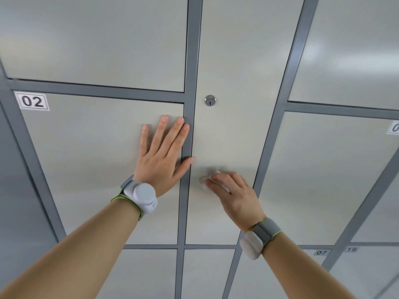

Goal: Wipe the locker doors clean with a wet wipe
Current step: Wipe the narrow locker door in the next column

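Note:
A wall of pale grey locker doors set in a darker grey frame fills the view. My left hand (163, 151) lies flat with fingers spread on the door labelled 02 (90, 160), its thumb across the frame strip. My right hand (234, 196) presses a crumpled white wet wipe (204, 182) against the tall middle door (228, 130), below its round key lock (210, 100). Most of the wipe is hidden under my fingers.
The grey frame strip (190, 83) runs vertically between the two doors. More locker doors surround them, with small number labels 07 (321, 252) and 19 (352, 249) low on the right. Both wrists carry grey bands with white devices.

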Demonstrator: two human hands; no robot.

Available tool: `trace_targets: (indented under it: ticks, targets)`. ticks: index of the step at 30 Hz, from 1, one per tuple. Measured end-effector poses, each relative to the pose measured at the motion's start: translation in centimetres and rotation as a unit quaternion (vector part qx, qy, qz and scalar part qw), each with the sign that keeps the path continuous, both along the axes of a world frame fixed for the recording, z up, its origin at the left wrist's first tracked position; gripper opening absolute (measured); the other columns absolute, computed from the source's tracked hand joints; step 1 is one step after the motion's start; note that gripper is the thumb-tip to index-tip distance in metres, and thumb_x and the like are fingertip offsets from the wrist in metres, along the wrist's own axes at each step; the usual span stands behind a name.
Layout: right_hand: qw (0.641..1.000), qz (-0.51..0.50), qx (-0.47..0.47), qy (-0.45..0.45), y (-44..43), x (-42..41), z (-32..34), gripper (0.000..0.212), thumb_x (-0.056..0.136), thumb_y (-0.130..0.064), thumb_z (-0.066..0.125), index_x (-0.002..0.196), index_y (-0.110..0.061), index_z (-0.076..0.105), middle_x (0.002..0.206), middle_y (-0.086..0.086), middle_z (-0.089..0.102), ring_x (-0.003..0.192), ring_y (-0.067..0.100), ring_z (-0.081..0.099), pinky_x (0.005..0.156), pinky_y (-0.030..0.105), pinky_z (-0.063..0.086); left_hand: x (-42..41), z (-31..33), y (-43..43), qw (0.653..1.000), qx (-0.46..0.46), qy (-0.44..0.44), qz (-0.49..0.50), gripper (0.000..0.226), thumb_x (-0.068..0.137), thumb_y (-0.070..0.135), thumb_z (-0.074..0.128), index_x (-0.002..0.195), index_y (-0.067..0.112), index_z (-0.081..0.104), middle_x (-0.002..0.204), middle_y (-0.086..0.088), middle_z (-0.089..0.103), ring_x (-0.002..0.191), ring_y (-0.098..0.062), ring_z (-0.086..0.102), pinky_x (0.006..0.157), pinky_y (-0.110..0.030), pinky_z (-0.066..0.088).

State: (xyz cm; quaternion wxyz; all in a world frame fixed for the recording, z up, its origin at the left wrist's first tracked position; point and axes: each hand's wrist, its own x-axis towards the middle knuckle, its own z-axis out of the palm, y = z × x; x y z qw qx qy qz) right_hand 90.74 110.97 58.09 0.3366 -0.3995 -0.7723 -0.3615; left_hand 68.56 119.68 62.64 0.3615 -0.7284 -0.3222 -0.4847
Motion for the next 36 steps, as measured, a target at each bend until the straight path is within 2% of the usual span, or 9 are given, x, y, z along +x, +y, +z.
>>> trace_targets:
  ticks: [4, 10, 14, 19, 25, 28, 32, 36]
  targets:
    - [0.998, -0.008, -0.004, 0.070, -0.1, -0.1, 1.9, 0.040, 0.081, 0.014, 0.066, 0.113, -0.010, 0.071, 0.115, 0.003, 0.054, 0.090, 0.028, 0.056, 0.069, 0.039, 0.054, -0.2, 0.1, -0.2, 1.000, -0.009, 0.003, -0.003, 0.067, 0.102, 0.044, 0.052, 0.157, 0.011, 0.031, 0.163, -0.004, 0.029, 0.153, -0.031, 0.020, 0.122, -0.061, 0.014]
    - [0.987, -0.010, 0.042, 0.158, 0.2, -0.1, 5.2, 0.036, 0.085, 0.013, 0.067, 0.113, -0.009, 0.073, 0.118, 0.001, 0.053, 0.097, 0.025, 0.051, 0.072, 0.030, 0.048, -1.4, -0.7, -0.5, 1.000, -0.015, 0.023, -0.014, 0.065, 0.101, 0.036, 0.056, 0.157, 0.012, 0.032, 0.164, -0.002, 0.029, 0.154, -0.028, 0.019, 0.122, -0.060, 0.015]
    - [0.989, -0.006, 0.036, 0.140, 0.5, -1.2, 4.9, 0.037, 0.085, 0.012, 0.066, 0.114, -0.009, 0.072, 0.117, 0.001, 0.052, 0.094, 0.027, 0.052, 0.067, 0.033, 0.049, -1.8, -1.8, -0.8, 1.000, -0.019, 0.025, -0.006, 0.065, 0.100, 0.035, 0.058, 0.156, 0.015, 0.033, 0.163, -0.001, 0.030, 0.153, -0.028, 0.020, 0.121, -0.060, 0.018]
    - [0.997, -0.005, 0.015, 0.074, 0.7, -2.3, 2.5, 0.037, 0.081, 0.013, 0.066, 0.111, -0.008, 0.071, 0.114, 0.003, 0.051, 0.090, 0.027, 0.052, 0.072, 0.034, 0.049, -1.9, -2.0, -0.6, 0.999, -0.012, 0.036, 0.011, 0.064, 0.102, 0.039, 0.054, 0.158, 0.017, 0.031, 0.164, 0.001, 0.028, 0.154, -0.026, 0.018, 0.121, -0.058, 0.018]
    - [1.000, -0.005, -0.023, 0.020, 0.4, -2.2, 0.7, 0.035, 0.082, 0.010, 0.064, 0.111, -0.009, 0.070, 0.110, 0.008, 0.062, 0.091, 0.027, 0.053, 0.073, 0.038, 0.051, -1.8, -2.0, -0.7, 0.999, -0.012, 0.031, 0.011, 0.063, 0.103, 0.039, 0.053, 0.157, 0.016, 0.032, 0.164, 0.000, 0.029, 0.154, -0.027, 0.019, 0.121, -0.058, 0.019]
    - [0.999, -0.004, -0.015, 0.052, 0.4, -1.8, 2.1, 0.038, 0.080, 0.013, 0.066, 0.110, -0.009, 0.070, 0.111, 0.006, 0.059, 0.090, 0.028, 0.054, 0.070, 0.039, 0.052, -1.8, -2.0, -0.7, 0.999, -0.015, 0.031, 0.010, 0.063, 0.102, 0.038, 0.056, 0.156, 0.015, 0.034, 0.163, -0.001, 0.030, 0.153, -0.027, 0.020, 0.121, -0.059, 0.020]
    - [0.992, 0.002, 0.013, 0.126, 0.6, -1.7, 4.0, 0.037, 0.083, 0.014, 0.065, 0.111, -0.010, 0.071, 0.115, 0.002, 0.053, 0.094, 0.027, 0.053, 0.067, 0.034, 0.051, -1.7, -2.2, -0.7, 0.999, -0.018, 0.027, 0.008, 0.063, 0.101, 0.036, 0.058, 0.156, 0.015, 0.035, 0.163, -0.001, 0.031, 0.153, -0.028, 0.021, 0.120, -0.060, 0.020]
    - [0.991, -0.003, 0.020, 0.130, 0.8, -1.9, 3.7, 0.036, 0.084, 0.014, 0.064, 0.112, -0.008, 0.071, 0.116, 0.005, 0.055, 0.095, 0.029, 0.053, 0.070, 0.035, 0.051, -1.7, -2.1, -0.7, 0.999, -0.019, 0.024, 0.008, 0.062, 0.101, 0.036, 0.058, 0.155, 0.015, 0.036, 0.162, -0.002, 0.032, 0.153, -0.028, 0.021, 0.121, -0.060, 0.020]
